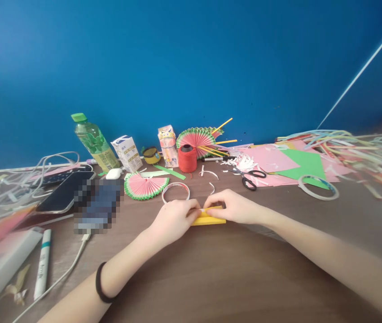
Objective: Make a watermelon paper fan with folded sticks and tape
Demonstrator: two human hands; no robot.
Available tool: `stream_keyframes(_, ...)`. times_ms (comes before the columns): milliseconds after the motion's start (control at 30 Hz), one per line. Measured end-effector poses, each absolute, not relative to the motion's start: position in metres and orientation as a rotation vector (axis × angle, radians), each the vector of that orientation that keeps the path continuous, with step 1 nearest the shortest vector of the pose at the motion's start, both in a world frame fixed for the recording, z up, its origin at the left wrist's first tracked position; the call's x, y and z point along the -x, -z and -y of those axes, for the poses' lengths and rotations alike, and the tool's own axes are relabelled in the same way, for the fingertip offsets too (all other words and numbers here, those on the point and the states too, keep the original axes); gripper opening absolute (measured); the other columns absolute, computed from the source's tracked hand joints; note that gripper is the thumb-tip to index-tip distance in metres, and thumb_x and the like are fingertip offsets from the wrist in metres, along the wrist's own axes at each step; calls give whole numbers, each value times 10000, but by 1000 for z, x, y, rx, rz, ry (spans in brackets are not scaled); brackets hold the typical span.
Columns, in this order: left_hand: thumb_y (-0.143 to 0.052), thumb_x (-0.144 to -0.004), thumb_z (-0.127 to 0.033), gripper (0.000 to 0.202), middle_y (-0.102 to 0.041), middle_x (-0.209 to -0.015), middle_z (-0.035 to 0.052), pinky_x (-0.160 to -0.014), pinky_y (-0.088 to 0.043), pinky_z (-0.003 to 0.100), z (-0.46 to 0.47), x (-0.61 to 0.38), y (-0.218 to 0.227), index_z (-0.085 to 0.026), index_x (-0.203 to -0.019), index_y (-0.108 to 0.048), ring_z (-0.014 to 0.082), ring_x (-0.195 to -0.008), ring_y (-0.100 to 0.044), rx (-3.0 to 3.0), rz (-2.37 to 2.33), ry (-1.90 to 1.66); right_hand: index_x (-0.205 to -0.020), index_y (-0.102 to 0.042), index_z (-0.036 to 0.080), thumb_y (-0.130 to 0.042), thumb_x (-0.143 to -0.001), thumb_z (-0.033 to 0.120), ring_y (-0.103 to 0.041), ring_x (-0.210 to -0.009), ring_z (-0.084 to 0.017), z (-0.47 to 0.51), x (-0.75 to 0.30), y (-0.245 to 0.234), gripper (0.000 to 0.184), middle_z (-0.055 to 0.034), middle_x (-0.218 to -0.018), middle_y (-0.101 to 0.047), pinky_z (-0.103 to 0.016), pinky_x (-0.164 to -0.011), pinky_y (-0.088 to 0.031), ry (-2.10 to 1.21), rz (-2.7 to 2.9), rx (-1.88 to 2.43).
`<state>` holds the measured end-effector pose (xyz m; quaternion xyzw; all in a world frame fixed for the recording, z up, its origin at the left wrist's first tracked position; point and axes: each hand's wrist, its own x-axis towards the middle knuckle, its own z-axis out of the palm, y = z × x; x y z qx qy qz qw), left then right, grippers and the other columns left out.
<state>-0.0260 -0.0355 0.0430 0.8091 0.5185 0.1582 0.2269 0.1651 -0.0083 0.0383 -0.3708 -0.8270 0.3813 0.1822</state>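
Note:
A folded strip of yellow paper [210, 220] lies near the middle of the desk, between my two hands. My left hand [176, 219] grips its left end with fingers and thumb pressed together. At the right end, my right hand [230, 206] pinches the strip along its upper edge. A roll of white tape [176, 192] rests just beyond my left hand. Farther left is a pleated pink fan with a green edge [146, 186]. Curled white scraps of tape backing [208, 173] lie past my fingers. How the paper's inner layers are folded is hidden by my fingers.
Behind stand a green bottle [97, 146], a white carton [127, 154] and a red thread spool [187, 159]. Black scissors [249, 178], pink and green sheets [303, 168] and another tape roll [318, 188] lie right. Phones [66, 192], a cable [71, 268] and a marker [43, 264] lie left.

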Motion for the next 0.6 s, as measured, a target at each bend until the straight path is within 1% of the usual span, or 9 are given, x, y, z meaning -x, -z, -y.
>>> stream_keyframes(100,-420,-806,-225,136,-610,-760,7,-575,-355,238,38,23,-40,-217,-848,-550,162,-670,-557,-2431,-1535,-435,-765,-651,176,-480,-775,255,-489,-555,-113,11,-161,-37,190,13,-650,-611,-230,-526,-358,-1039,2300,1090)
stream_keyframes(200,-415,-794,-171,119,-588,-830,32,-644,-377,268,39,21,-38,-196,-833,-524,179,-753,-535,-2651,-1507,-526,-750,-647,173,-476,-776,236,-550,-647,-140,12,-160,-37,184,2,-708,-643,-240,-593,-394,-1030,2252,1102)
stream_keyframes(300,-430,-788,-160,100,-575,-822,33,-685,-380,298,40,20,-40,-186,-777,-525,181,-763,-502,-2679,-1418,-557,-749,-649,169,-487,-774,219,-574,-696,-154,14,-158,-39,171,-5,-740,-660,-248,-640,-410,-1029,2237,1088)
stream_keyframes(467,-441,-802,-168,106,-576,-798,22,-708,-373,313,39,21,-44,-184,-744,-528,180,-777,-486,-2519,-1368,-591,-773,-650,176,-478,-788,205,-581,-708,-157,18,-159,-39,175,-8,-758,-669,-252,-651,-416,-981,2243,1075)
stream_keyframes(600,-452,-809,-181,113,-583,-787,16,-720,-363,317,39,21,-44,-187,-729,-531,179,-783,-479,-2462,-1349,-604,-756,-644,178,-479,-787,178,-577,-669,-143,19,-158,-39,168,-5,-733,-663,-242,-628,-414,-887,2289,1067)
